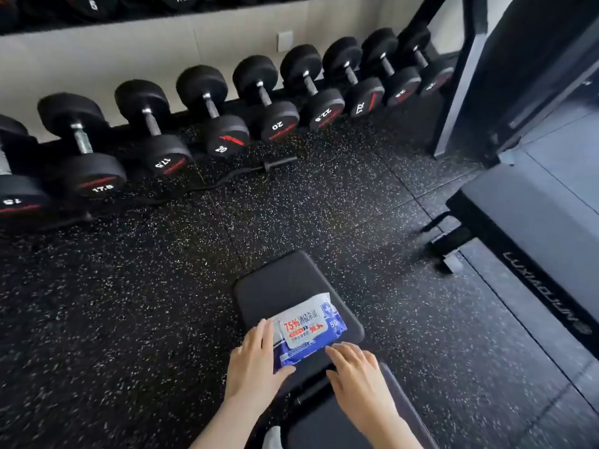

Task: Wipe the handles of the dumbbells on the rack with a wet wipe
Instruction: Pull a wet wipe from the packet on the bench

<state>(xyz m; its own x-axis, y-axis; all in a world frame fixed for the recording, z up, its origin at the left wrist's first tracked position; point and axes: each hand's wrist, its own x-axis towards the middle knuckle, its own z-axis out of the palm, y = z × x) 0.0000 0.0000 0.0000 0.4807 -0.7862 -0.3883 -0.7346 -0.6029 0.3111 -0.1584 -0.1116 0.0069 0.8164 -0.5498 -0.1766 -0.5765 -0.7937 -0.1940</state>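
Your left hand [256, 361] lies with straight fingers along the left edge of the wet wipe pack [311, 328], thumb at its near edge. Your right hand [356, 371] is relaxed, fingertips at the pack's near right corner. Neither grips it. The pack lies flat on the counter [275, 280]. Well beyond the counter, across the speckled floor [129, 286], the dumbbells [227, 137] stand in a row.

The one head-worn wide-angle camera looked forward and steeply down from close above the bench's [275, 280] near end, facing the dumbbells [207, 105] ranged farther off.
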